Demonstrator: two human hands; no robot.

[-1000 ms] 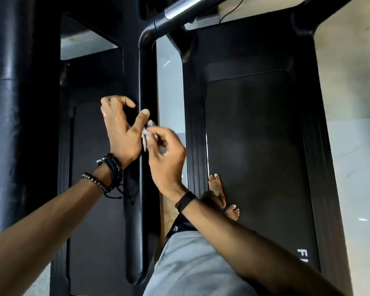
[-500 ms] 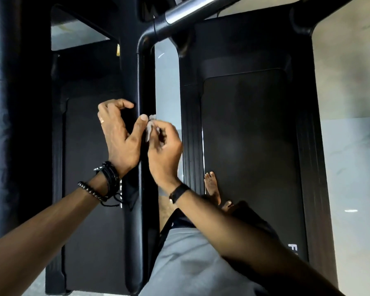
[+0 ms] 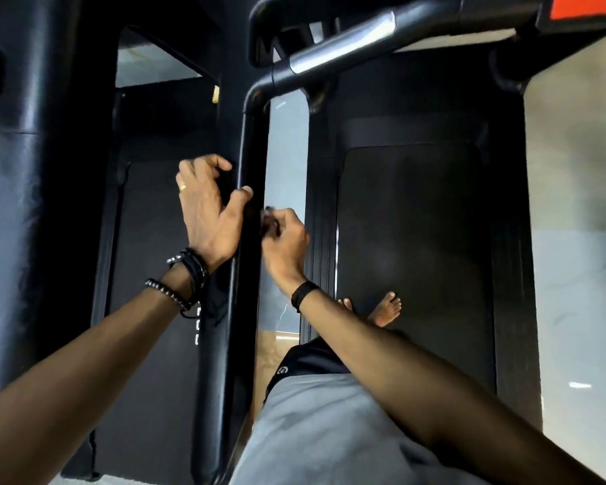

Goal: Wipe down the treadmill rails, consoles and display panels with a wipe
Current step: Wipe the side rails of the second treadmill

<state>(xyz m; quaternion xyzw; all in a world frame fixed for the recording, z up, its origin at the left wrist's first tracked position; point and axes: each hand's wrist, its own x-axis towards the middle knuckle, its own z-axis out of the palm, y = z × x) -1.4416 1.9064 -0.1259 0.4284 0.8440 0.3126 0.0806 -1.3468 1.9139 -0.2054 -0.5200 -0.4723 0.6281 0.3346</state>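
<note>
The black side handrail (image 3: 249, 281) of the treadmill runs from the bottom centre up to a bend near the console. My left hand (image 3: 205, 211) is on its left side: the thumb tip touches the rail and the fingers are loosely curled beside it, around nothing. My right hand (image 3: 284, 241) is against the rail's right edge, fingers curled. It pinches a small crumpled wipe (image 3: 267, 216), blurred and mostly hidden by the fingers. The hands are a few centimetres apart.
A silver grip bar (image 3: 340, 40) crosses above the rail, with a red patch (image 3: 585, 7) on the console at top right. The treadmill belt (image 3: 410, 239) lies below to the right, my bare foot (image 3: 385, 309) on it. A second treadmill (image 3: 147, 274) and a thick black upright (image 3: 32, 169) stand to the left.
Both hands held the white wipe together before. Now the left thumb has let go and rests on the rail, and the right hand alone keeps the wipe. The view tilted up toward the console.
</note>
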